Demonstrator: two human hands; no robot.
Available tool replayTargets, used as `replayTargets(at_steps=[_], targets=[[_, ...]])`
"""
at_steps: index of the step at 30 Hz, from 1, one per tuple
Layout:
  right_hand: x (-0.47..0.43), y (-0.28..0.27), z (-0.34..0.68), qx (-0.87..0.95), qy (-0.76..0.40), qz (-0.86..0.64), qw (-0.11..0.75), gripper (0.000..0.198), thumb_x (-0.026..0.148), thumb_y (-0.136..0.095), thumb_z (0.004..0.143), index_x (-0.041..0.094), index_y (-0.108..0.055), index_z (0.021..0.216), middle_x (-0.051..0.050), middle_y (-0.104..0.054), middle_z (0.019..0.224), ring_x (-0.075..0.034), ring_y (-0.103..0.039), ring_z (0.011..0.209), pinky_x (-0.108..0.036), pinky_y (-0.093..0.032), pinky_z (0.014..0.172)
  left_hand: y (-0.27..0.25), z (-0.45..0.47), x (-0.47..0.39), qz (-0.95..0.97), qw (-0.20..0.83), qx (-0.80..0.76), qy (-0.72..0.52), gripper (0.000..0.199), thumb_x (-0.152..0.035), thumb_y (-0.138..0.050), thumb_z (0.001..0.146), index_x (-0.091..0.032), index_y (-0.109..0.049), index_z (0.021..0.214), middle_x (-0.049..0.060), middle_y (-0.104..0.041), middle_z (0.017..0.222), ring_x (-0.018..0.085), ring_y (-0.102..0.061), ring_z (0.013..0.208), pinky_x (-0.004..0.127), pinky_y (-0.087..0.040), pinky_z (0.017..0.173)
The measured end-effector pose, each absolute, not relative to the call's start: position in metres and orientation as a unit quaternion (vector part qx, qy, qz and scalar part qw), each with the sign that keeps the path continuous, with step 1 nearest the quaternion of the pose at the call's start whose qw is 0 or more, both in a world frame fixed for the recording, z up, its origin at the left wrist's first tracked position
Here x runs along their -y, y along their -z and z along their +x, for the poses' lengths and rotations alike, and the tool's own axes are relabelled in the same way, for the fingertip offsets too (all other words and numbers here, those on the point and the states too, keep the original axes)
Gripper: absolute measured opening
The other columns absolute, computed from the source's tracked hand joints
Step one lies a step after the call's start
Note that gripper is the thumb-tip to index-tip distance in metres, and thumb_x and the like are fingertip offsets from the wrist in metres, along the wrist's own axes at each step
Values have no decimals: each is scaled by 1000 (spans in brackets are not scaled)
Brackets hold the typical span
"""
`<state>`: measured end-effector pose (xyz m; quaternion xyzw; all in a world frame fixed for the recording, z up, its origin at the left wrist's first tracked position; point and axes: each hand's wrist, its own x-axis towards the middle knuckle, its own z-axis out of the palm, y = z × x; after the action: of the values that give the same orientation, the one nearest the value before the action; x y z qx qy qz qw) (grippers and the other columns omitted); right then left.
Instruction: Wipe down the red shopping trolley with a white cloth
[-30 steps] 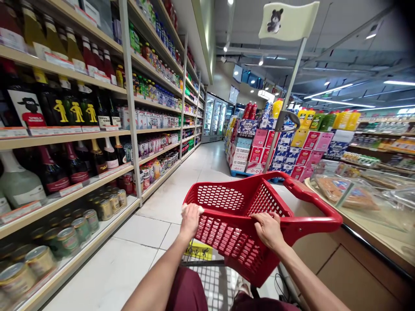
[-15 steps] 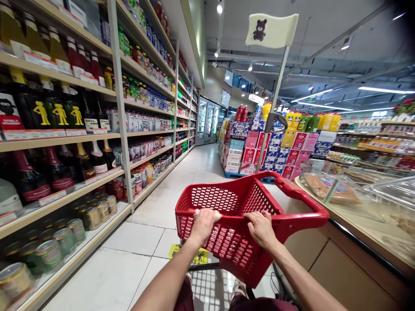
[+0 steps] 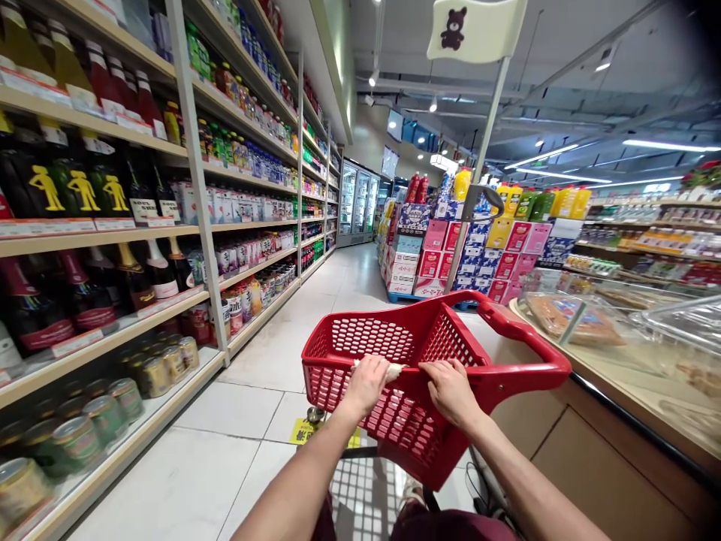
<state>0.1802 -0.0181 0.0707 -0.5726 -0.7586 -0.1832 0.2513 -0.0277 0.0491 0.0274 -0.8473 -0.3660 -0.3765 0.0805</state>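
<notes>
My two bare hands close together on the near rim of a red shopping cart in a supermarket aisle.
My left hand has slid rightward along the rim from its left corner, taking a crumpled pale wad, perhaps cloth or tissue, with it; the wad has now passed over that left stretch, I judge, and only a short gap separates my hands. My left fingers are closed over wad and rim together. My right hand, with no wad visible, is partly closed, fingers bent over the same rim. The cart stands before me, between drink shelves on the left and a food counter on the right.
</notes>
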Motion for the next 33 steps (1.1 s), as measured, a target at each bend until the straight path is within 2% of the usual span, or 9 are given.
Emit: replayTargets(at_steps=[3,5,7,10,14,21,28,30,33], targets=[[24,-74,184,739,212,-582,264,35,10,-39,72,22,-62,96,-3,-66,95,-18,-54,92,-39,-19,96,-31,-51,-55,-840,69,384,377,23,-28,-32,88,-24,-54,88,2,-58,84,15,-52,79,30,-46,71],[26,-74,184,716,219,-594,293,32,10,-40,72,22,-63,91,-3,-66,92,-19,-54,90,-42,-16,97,-32,-75,-61,-816,72,420,390,31,-25,-24,89,-20,-54,87,6,-57,84,18,-51,79,35,-45,71],[25,-74,184,704,201,-599,325,30,10,-39,73,22,-63,83,-2,-67,86,-17,-55,85,-41,-17,95,-31,-79,-61,-807,75,435,392,34,-24,-20,89,-18,-54,86,7,-56,83,19,-50,80,38,-43,72],[23,-72,183,703,173,-593,353,30,8,-37,73,22,-63,78,-1,-66,82,-15,-56,82,-38,-19,92,-31,-40,-53,-829,72,406,377,29,-24,-26,89,-21,-54,82,3,-57,80,16,-50,76,32,-44,68],[23,-70,188,718,178,-570,357,31,7,-38,72,22,-63,82,0,-66,86,-14,-56,84,-35,-22,91,-36,-7,-46,-854,75,359,370,16,-29,-39,86,-24,-54,87,0,-58,84,14,-51,78,28,-44,69],[21,-64,190,719,180,-555,378,37,7,-36,73,21,-60,98,-2,-66,92,-16,-55,91,-36,-23,92,-36,-67,-59,-800,86,426,414,30,-22,-24,89,-18,-54,92,8,-57,87,20,-51,82,39,-43,73],[22,-64,196,720,229,-545,363,41,7,-35,73,17,-56,106,-4,-65,97,-16,-55,94,-38,-24,96,-39,-1,-41,-861,44,343,372,17,-24,-40,85,-23,-55,93,3,-58,94,16,-51,86,30,-43,78],[25,-63,198,711,259,-549,356,39,8,-36,74,17,-57,106,-4,-65,97,-18,-54,96,-40,-22,98,-40,-25,-45,-854,37,357,376,19,-26,-37,86,-22,-54,94,3,-58,92,16,-51,86,32,-43,78],[25,-60,192,701,277,-558,346,36,10,-37,75,18,-58,104,-5,-65,98,-19,-53,96,-42,-20,99,-36,-54,-50,-821,41,406,400,30,-23,-25,88,-17,-51,103,9,-56,97,21,-48,93,42,-40,82]])
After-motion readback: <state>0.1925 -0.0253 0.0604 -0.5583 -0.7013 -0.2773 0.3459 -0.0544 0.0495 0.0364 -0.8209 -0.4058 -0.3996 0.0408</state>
